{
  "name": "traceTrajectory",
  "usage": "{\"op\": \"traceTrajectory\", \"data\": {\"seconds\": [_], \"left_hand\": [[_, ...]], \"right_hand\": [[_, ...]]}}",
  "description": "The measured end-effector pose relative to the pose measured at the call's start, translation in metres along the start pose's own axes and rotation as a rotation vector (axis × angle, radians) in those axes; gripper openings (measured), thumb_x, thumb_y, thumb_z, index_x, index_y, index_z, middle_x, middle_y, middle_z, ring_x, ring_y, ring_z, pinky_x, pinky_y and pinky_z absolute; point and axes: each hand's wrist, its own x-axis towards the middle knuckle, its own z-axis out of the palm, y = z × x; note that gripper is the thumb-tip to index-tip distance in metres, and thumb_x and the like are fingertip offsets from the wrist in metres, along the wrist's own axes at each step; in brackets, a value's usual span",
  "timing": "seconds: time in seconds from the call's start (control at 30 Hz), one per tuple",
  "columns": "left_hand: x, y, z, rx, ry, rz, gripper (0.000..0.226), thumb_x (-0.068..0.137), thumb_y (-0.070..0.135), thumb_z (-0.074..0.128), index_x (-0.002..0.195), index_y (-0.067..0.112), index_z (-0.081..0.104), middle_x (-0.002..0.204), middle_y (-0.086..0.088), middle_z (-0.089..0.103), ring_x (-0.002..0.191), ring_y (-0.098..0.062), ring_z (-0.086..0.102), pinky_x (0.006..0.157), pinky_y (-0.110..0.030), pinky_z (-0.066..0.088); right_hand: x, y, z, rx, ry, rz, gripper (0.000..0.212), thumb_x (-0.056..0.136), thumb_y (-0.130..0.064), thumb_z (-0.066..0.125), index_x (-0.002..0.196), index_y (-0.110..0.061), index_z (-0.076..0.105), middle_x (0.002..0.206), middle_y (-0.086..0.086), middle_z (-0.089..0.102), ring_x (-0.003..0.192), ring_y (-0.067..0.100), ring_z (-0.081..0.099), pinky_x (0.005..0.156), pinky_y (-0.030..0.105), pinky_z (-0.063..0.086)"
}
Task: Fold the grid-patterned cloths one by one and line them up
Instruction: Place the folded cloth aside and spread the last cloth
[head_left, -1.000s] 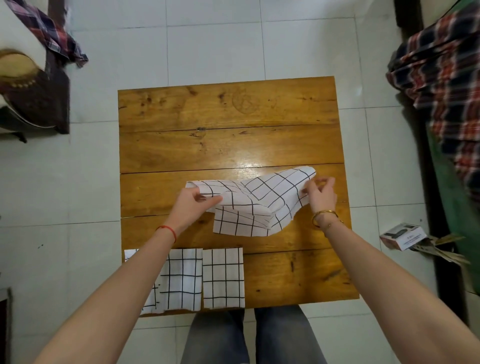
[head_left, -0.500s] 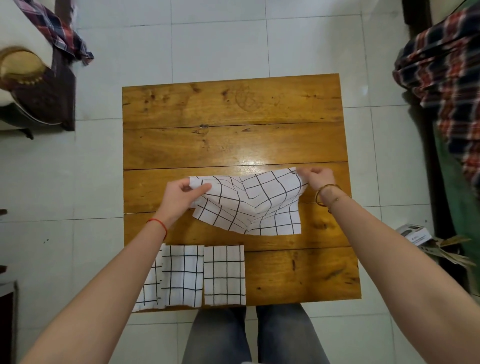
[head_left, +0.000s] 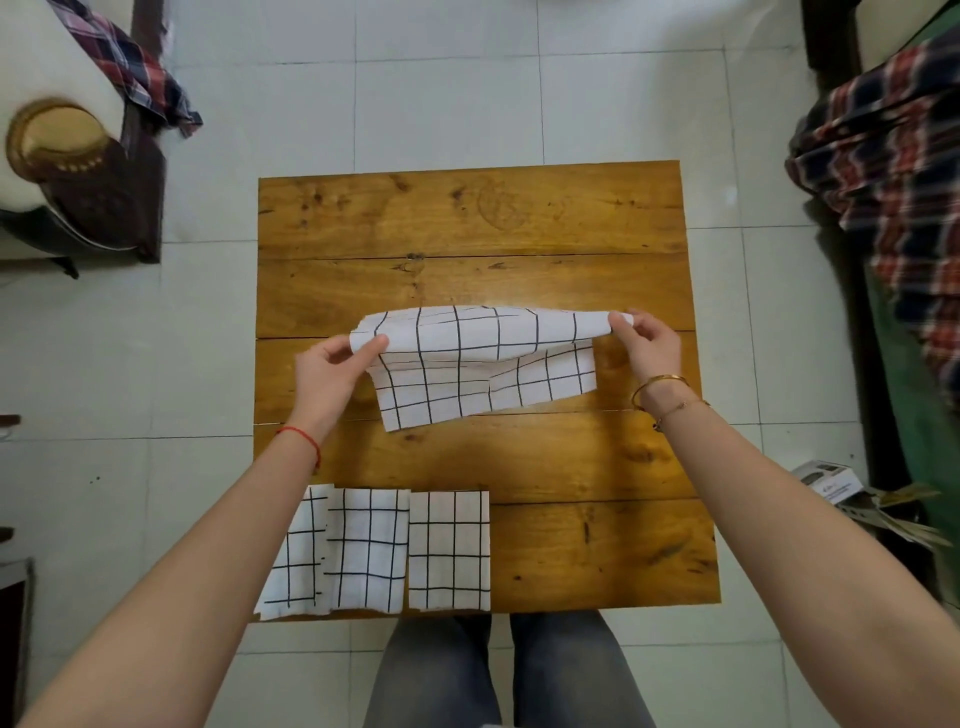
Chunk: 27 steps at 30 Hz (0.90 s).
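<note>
A white cloth with a black grid (head_left: 483, 364) is stretched above the middle of the wooden table (head_left: 467, 218). My left hand (head_left: 332, 374) pinches its left upper corner. My right hand (head_left: 649, 345) pinches its right upper corner. The top edge is pulled taut between them, and the lower part hangs down onto the table. Three folded grid cloths lie side by side along the table's near left edge: one (head_left: 298, 556) partly under my left forearm, a second (head_left: 366, 551) in the middle, a third (head_left: 449, 551) on the right.
The table stands on a white tiled floor (head_left: 441, 93). A dark wooden chair with a gold cushion (head_left: 57, 135) is at the far left. A plaid fabric (head_left: 893, 171) lies over green furniture at the right. A small box (head_left: 828, 478) lies on the floor there.
The crumpled cloth has been spread out. Both hands moved apart and away from me, pulling its top edge straight. The three folded cloths have not moved.
</note>
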Motion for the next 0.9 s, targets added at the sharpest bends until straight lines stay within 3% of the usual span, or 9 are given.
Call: {"op": "traceTrajectory", "data": {"seconds": [0.07,0.13,0.3,0.43,0.5,0.57,0.67,0.83,0.9], "left_hand": [[-0.003,0.008,-0.004,-0.013,0.007,0.017,0.022,0.080,0.037,0.076,0.096,0.024,0.071,0.092,0.012,0.071,0.091,-0.006,0.062,0.084,-0.026,0.050],[-0.003,0.013,-0.009,-0.003,-0.001,0.048,0.029,0.078,0.031,0.078,0.105,0.024,0.070,0.105,0.010,0.070,0.103,-0.007,0.061,0.091,-0.027,0.049],[-0.012,0.038,-0.024,0.032,0.116,0.171,0.026,0.078,0.028,0.078,0.101,0.020,0.068,0.118,-0.003,0.064,0.110,-0.014,0.058,0.093,-0.025,0.050],[-0.023,0.061,-0.041,0.014,0.160,0.280,0.022,0.079,0.030,0.077,0.084,0.014,0.064,0.133,0.007,0.056,0.125,-0.007,0.048,0.099,-0.022,0.043],[-0.033,0.074,-0.049,-0.055,0.119,0.317,0.020,0.080,0.026,0.076,0.078,0.015,0.060,0.132,0.009,0.059,0.125,-0.006,0.050,0.101,-0.023,0.042],[-0.045,0.085,-0.055,-0.117,0.097,0.318,0.017,0.079,0.026,0.077,0.083,0.015,0.064,0.116,0.003,0.069,0.110,-0.011,0.061,0.098,-0.032,0.050],[-0.061,0.099,-0.060,-0.164,0.093,0.326,0.020,0.077,0.027,0.078,0.092,0.017,0.070,0.098,-0.009,0.071,0.092,-0.016,0.066,0.089,-0.035,0.056],[-0.076,0.101,-0.067,-0.201,0.104,0.346,0.030,0.080,0.016,0.076,0.109,0.011,0.070,0.103,-0.009,0.071,0.095,-0.015,0.067,0.085,-0.025,0.056],[-0.080,0.098,-0.070,-0.200,0.103,0.341,0.031,0.080,0.017,0.076,0.111,0.013,0.069,0.104,-0.009,0.070,0.097,-0.016,0.067,0.085,-0.026,0.056]], "right_hand": [[-0.004,-0.006,-0.002,0.004,0.010,-0.062,0.024,0.087,-0.027,0.066,0.082,-0.004,0.061,0.124,-0.006,0.057,0.112,0.011,0.050,0.096,0.027,0.038],[-0.007,-0.014,-0.004,0.022,0.024,-0.110,0.025,0.086,-0.029,0.067,0.083,-0.004,0.062,0.130,-0.006,0.056,0.120,0.014,0.048,0.103,0.034,0.035],[-0.022,-0.040,-0.013,0.059,0.007,-0.237,0.021,0.085,-0.028,0.069,0.072,-0.014,0.060,0.133,-0.006,0.055,0.126,0.015,0.047,0.105,0.033,0.035],[-0.038,-0.059,-0.022,0.168,-0.002,-0.275,0.024,0.085,-0.031,0.069,0.082,-0.007,0.065,0.115,-0.009,0.066,0.112,0.005,0.057,0.098,0.025,0.041],[-0.050,-0.070,-0.029,0.200,0.009,-0.308,0.023,0.084,-0.032,0.070,0.079,-0.010,0.064,0.092,-0.003,0.066,0.090,0.006,0.060,0.090,0.024,0.044],[-0.060,-0.077,-0.035,0.191,0.017,-0.361,0.026,0.085,-0.035,0.069,0.080,-0.010,0.062,0.077,0.004,0.055,0.077,0.012,0.050,0.081,0.025,0.042],[-0.071,-0.084,-0.043,0.201,0.010,-0.393,0.024,0.085,-0.036,0.068,0.080,-0.013,0.064,0.073,0.002,0.052,0.074,0.011,0.046,0.076,0.025,0.042],[-0.089,-0.086,-0.056,0.255,-0.060,-0.417,0.015,0.087,-0.028,0.068,0.089,-0.014,0.067,0.069,-0.007,0.049,0.066,0.007,0.044,0.062,0.022,0.044],[-0.096,-0.085,-0.059,0.245,-0.076,-0.434,0.011,0.087,-0.026,0.068,0.090,-0.015,0.068,0.070,-0.005,0.051,0.068,0.011,0.046,0.061,0.027,0.045]]}}
